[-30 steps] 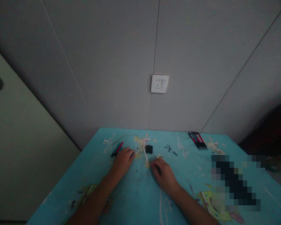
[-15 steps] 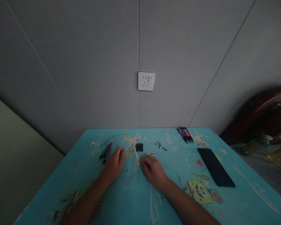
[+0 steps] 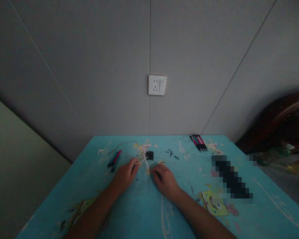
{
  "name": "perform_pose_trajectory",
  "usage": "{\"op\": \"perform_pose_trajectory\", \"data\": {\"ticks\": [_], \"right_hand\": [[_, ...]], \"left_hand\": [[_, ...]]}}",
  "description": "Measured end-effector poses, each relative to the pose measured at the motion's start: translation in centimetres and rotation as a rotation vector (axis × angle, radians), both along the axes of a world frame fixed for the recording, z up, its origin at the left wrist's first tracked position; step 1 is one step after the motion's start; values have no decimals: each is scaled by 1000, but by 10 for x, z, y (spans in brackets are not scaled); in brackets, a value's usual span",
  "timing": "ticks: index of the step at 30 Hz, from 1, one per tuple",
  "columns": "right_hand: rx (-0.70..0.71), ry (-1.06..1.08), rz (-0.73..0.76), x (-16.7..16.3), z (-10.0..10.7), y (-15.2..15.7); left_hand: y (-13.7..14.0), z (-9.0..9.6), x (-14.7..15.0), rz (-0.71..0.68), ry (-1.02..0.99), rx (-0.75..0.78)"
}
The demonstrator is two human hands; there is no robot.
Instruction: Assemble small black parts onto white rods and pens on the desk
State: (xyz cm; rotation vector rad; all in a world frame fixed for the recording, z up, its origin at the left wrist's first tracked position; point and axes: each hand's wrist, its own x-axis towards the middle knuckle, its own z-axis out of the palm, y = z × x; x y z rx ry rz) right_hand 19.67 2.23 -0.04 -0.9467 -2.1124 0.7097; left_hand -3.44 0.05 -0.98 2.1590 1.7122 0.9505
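Note:
My left hand (image 3: 126,174) is closed in a pinch on a thin white stick (image 3: 142,160), which points up and right. My right hand (image 3: 164,177) rests on the table with its fingers curled together, and whatever they hold is hidden. Between the hands a white strip (image 3: 146,162) lies at a slant, its near end by my right fingertips. Just beyond it sits a cluster of short black cylinders (image 3: 149,155). Several pen barrels in dark, red and blue (image 3: 114,161) lie left of my left hand. Small black pieces (image 3: 173,154) are scattered beyond my right hand.
Several pens (image 3: 198,142) in red, blue and black lie side by side at the table's back right. A dark flat oblong (image 3: 233,179), pixelated, is on the right. The blue patterned table (image 3: 137,212) meets a grey wall with a socket (image 3: 157,85).
My left hand has moved slightly right with the white stick, whose tip now crosses the white strip. My right hand keeps nearly the same place. The view has shifted a little.

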Motion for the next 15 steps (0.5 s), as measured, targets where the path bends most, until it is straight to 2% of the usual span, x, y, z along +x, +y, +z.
{"op": "perform_pose_trajectory", "data": {"ticks": [6,10,15], "right_hand": [[11,165,-85,1,8,-2],[45,164,-16,2,13,-5],[29,101,15,1,11,-5]], "left_hand": [[-3,6,3,-159,211,-19],[-5,6,7,-229,318,-29],[-6,5,10,-250,336,-21]]}}
